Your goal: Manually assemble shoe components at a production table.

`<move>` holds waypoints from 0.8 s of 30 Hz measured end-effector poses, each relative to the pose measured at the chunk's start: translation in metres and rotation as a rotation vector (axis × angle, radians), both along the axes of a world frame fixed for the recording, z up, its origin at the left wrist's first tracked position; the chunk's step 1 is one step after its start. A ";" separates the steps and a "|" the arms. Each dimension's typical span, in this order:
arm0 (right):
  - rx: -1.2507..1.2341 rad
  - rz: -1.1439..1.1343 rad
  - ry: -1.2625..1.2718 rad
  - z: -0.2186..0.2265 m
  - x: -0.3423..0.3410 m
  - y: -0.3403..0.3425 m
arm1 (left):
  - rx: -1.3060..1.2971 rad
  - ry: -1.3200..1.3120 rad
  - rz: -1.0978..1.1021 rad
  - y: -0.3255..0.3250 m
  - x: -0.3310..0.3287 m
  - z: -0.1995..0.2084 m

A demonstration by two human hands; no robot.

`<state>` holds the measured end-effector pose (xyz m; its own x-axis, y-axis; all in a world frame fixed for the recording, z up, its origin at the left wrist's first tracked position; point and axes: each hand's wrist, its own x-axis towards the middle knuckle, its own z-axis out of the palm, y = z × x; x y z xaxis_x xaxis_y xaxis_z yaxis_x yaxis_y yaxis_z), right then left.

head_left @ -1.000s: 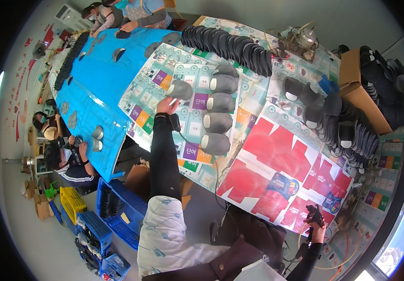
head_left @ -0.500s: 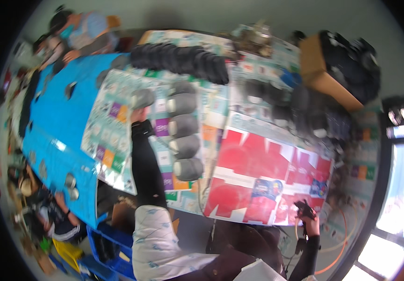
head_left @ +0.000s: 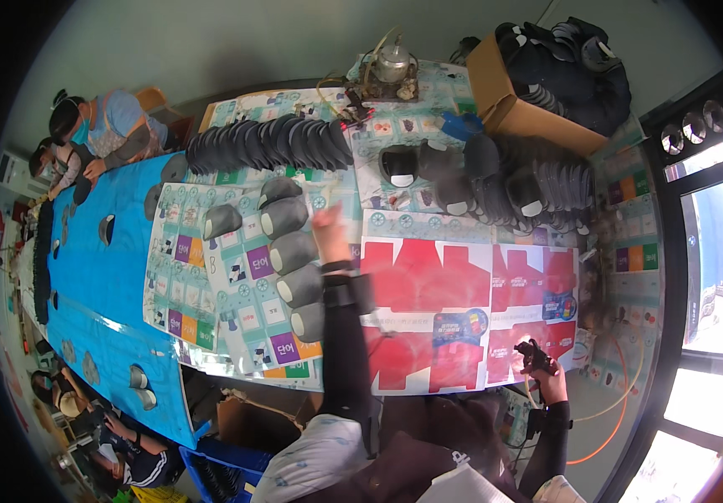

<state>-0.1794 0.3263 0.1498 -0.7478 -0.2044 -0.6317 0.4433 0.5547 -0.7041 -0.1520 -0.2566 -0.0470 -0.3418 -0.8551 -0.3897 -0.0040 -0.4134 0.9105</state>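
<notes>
My left hand (head_left: 328, 233) is over the table just right of a column of dark grey curved, cap-like pieces (head_left: 297, 287) with pale ends. Its fingers are smeared by motion, and no piece shows in it. A single grey piece (head_left: 223, 220) lies left of the column on the printed sheets. At the near right, my right hand (head_left: 553, 386) is closed on a black spray gun (head_left: 536, 357) with a thin hose. Under the gun lies a red and white printed board (head_left: 428, 323).
Dark stacked pieces (head_left: 269, 142) line the far side; more (head_left: 554, 189) are piled at right. A cardboard box (head_left: 495, 88) and a metal kettle (head_left: 392, 63) stand behind. People work around the blue table (head_left: 118, 251) at left. An orange hose (head_left: 609, 448) hangs at right.
My left hand has let go of a grey piece left of the column and moved right, past the column. The right hand still holds the spray gun. The view has shifted.
</notes>
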 end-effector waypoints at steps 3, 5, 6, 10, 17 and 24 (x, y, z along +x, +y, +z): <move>0.015 0.024 0.079 0.016 0.000 0.000 | -0.318 -0.205 0.135 0.052 -0.105 -0.024; -0.022 -0.032 0.141 0.019 0.010 0.022 | -0.378 -0.551 0.012 0.051 -0.146 -0.020; -0.001 -0.085 0.160 0.023 0.017 0.035 | -0.380 -0.729 -0.074 0.049 -0.166 -0.013; -0.043 -0.205 0.143 0.049 0.037 0.069 | -0.340 -1.048 -0.206 -0.002 -0.181 -0.056; 0.145 -0.237 0.128 0.024 0.048 0.128 | -0.531 -0.266 -0.158 0.019 -0.187 -0.040; 0.469 0.206 0.630 -0.061 -0.007 0.154 | -0.099 0.156 -0.514 0.157 -0.058 0.104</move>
